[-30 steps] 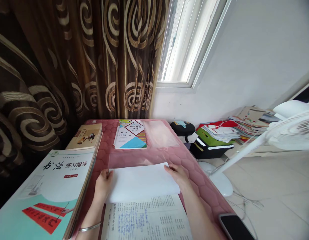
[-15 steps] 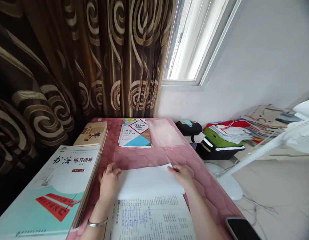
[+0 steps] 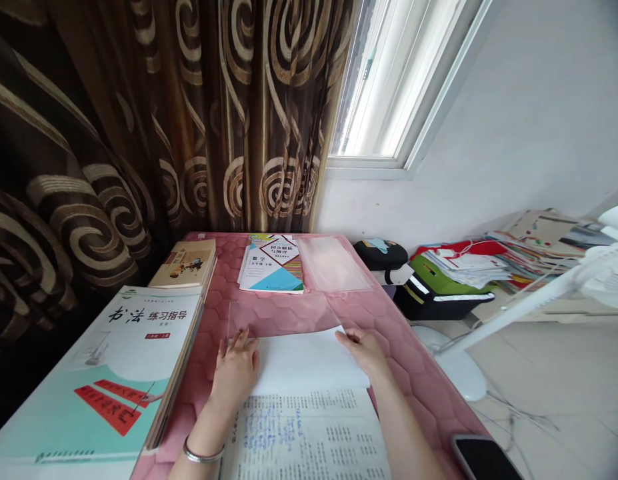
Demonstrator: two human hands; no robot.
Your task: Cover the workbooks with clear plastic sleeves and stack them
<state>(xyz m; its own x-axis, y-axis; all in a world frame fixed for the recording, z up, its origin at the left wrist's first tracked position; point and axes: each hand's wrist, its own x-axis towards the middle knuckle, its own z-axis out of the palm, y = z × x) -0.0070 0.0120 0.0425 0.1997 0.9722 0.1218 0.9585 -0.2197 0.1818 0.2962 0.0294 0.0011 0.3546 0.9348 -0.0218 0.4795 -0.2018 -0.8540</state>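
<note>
My left hand (image 3: 235, 375) lies flat, fingers spread, on the left part of a white sheet (image 3: 309, 360) that sits inside a clear plastic sleeve (image 3: 283, 316). My right hand (image 3: 365, 350) rests on the sheet's right edge with its fingers stretched out along it. The sheet lies over the top of an open workbook (image 3: 309, 437) with printed and handwritten text. A metal bangle circles my left wrist.
The pink quilted table cover (image 3: 403, 373) holds a calligraphy book stack (image 3: 103, 373) at left, a tan book (image 3: 187, 263), a maths book (image 3: 273, 263) and another clear sleeve (image 3: 333, 263). A phone (image 3: 483, 460) lies bottom right. A white fan (image 3: 563, 287), bags and papers stand beside the table.
My left hand has slid right from the sheet's left edge onto its surface. The view has shifted slightly; my right hand stays on the right edge.
</note>
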